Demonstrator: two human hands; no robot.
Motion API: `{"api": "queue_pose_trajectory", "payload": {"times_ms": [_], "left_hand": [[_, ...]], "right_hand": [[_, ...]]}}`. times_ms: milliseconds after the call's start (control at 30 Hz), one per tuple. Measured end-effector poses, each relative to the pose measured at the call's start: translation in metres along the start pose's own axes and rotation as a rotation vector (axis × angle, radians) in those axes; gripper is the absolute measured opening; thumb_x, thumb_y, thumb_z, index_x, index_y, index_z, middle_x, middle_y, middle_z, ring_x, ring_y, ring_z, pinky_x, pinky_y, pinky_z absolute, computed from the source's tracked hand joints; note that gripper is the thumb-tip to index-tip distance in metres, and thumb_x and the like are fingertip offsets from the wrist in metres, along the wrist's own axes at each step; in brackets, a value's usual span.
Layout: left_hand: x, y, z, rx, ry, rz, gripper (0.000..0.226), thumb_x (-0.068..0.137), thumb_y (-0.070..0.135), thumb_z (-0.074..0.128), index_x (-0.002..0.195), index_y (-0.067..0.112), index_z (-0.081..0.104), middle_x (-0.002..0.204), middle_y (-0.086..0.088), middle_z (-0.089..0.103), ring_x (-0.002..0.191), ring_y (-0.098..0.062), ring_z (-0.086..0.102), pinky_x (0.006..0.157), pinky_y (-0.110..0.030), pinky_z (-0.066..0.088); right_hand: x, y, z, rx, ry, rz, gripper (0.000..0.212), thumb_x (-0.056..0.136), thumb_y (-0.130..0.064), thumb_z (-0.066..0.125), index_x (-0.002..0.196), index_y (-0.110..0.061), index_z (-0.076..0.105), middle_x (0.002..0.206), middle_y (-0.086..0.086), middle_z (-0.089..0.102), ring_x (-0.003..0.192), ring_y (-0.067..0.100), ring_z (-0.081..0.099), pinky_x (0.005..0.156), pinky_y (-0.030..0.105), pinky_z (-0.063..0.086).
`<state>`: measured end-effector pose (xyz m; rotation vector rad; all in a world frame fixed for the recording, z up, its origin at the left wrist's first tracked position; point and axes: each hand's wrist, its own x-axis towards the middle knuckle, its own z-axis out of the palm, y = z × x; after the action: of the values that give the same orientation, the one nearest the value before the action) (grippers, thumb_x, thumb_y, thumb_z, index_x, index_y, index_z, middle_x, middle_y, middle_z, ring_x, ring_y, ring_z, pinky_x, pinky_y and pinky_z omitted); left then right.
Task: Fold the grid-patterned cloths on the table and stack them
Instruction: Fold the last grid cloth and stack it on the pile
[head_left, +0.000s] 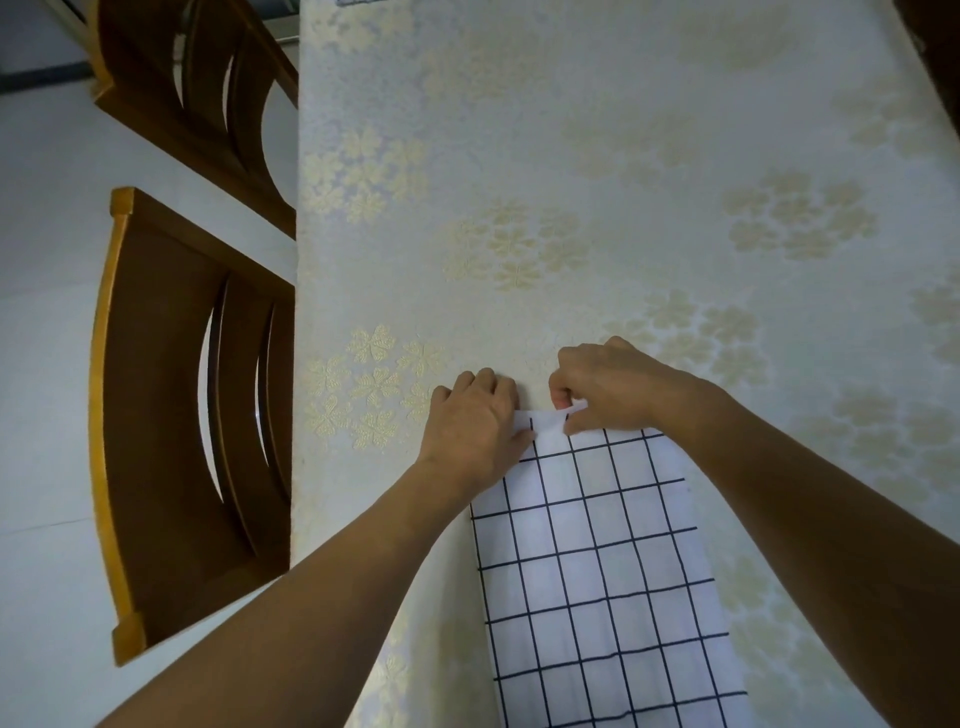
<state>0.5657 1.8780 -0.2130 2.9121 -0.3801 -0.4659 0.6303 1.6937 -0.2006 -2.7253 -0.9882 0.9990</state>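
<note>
A white cloth with a black grid (597, 561) lies as a long strip on the table, running from the near edge away from me. Both hands are at its far end. My left hand (475, 421) covers the far left corner, knuckles up and fingers curled down over the edge with the thumb on the cloth. My right hand (602, 387) pinches the far edge between thumb and curled fingers, lifting a small fold of fabric. Only one cloth is in view.
The table (571, 182) wears a cream tablecloth with pale gold flower clusters. Two dark wooden chairs (171, 415) (208, 98) stand along its left edge over a pale floor.
</note>
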Motion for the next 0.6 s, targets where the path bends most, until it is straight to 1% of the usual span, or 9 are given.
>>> {"api": "queue_pose_trajectory", "payload": {"times_ms": [67,167,233,333,367,433,467,533,600], "left_hand": [[0.002,0.000,0.000,0.012,-0.024,0.019,0.042,0.095,0.049,0.052,0.121,0.016,0.052,0.118,-0.005,0.051,0.108,-0.024,0.047,0.088,-0.037,0.037],[0.000,0.000,-0.001,0.006,0.003,0.101,0.031,0.096,0.041,0.051,0.116,0.017,0.052,0.114,-0.003,0.049,0.103,-0.023,0.046,0.083,-0.034,0.033],[-0.002,-0.002,-0.003,-0.029,0.032,0.146,0.023,0.096,0.032,0.051,0.113,0.017,0.052,0.110,-0.002,0.054,0.096,-0.022,0.048,0.079,-0.032,0.033],[-0.002,-0.004,-0.008,-0.073,0.046,0.157,0.017,0.095,0.027,0.050,0.109,0.017,0.050,0.099,-0.002,0.060,0.078,-0.019,0.041,0.071,-0.031,0.029],[-0.002,-0.005,-0.009,-0.078,0.041,0.162,0.018,0.095,0.026,0.050,0.109,0.017,0.050,0.098,-0.002,0.061,0.077,-0.019,0.042,0.070,-0.031,0.029],[-0.002,-0.008,-0.011,-0.076,0.027,0.185,0.022,0.094,0.026,0.052,0.114,0.016,0.053,0.099,-0.003,0.061,0.079,-0.023,0.051,0.068,-0.031,0.029],[-0.002,-0.010,-0.011,-0.065,0.019,0.198,0.025,0.094,0.025,0.053,0.117,0.015,0.054,0.101,-0.003,0.060,0.083,-0.025,0.054,0.068,-0.031,0.030],[-0.004,-0.011,-0.014,-0.039,0.008,0.218,0.026,0.096,0.022,0.053,0.119,0.013,0.058,0.101,-0.004,0.059,0.085,-0.026,0.055,0.066,-0.032,0.033],[-0.006,-0.013,-0.017,-0.012,0.016,0.223,0.021,0.096,0.016,0.052,0.113,0.010,0.062,0.096,-0.006,0.057,0.080,-0.026,0.054,0.062,-0.034,0.040]], "right_hand": [[-0.002,0.001,0.001,-0.003,0.024,-0.018,0.014,0.089,-0.038,0.065,0.097,-0.028,0.061,0.097,-0.008,0.046,0.091,0.015,0.049,0.083,0.030,0.027],[-0.006,0.002,0.002,0.014,0.069,-0.056,0.007,0.091,-0.034,0.061,0.093,-0.029,0.056,0.093,-0.011,0.042,0.086,0.013,0.046,0.081,0.030,0.027],[-0.008,0.002,0.002,0.049,0.094,-0.072,0.008,0.092,-0.033,0.060,0.090,-0.029,0.053,0.092,-0.012,0.043,0.083,0.011,0.045,0.081,0.029,0.027],[-0.009,0.001,0.001,0.099,0.115,-0.079,0.011,0.091,-0.026,0.058,0.085,-0.027,0.049,0.087,-0.010,0.049,0.080,0.012,0.048,0.080,0.030,0.032],[-0.009,0.000,0.000,0.116,0.115,-0.077,0.013,0.090,-0.023,0.058,0.083,-0.027,0.047,0.084,-0.009,0.051,0.077,0.014,0.048,0.080,0.031,0.035],[-0.009,0.000,0.000,0.138,0.116,-0.065,0.016,0.087,-0.016,0.056,0.082,-0.027,0.044,0.076,-0.007,0.052,0.072,0.017,0.049,0.078,0.028,0.037],[-0.008,0.001,0.000,0.150,0.112,-0.052,0.017,0.086,-0.014,0.055,0.083,-0.027,0.043,0.074,-0.006,0.053,0.070,0.018,0.050,0.072,0.026,0.037],[-0.007,0.002,-0.002,0.198,0.089,-0.025,0.019,0.088,-0.014,0.057,0.093,-0.030,0.047,0.079,-0.008,0.057,0.073,0.017,0.054,0.064,0.025,0.040],[-0.004,0.002,-0.004,0.234,0.064,-0.007,0.026,0.091,-0.019,0.060,0.113,-0.033,0.055,0.087,-0.013,0.057,0.080,0.012,0.056,0.066,0.026,0.044]]}}
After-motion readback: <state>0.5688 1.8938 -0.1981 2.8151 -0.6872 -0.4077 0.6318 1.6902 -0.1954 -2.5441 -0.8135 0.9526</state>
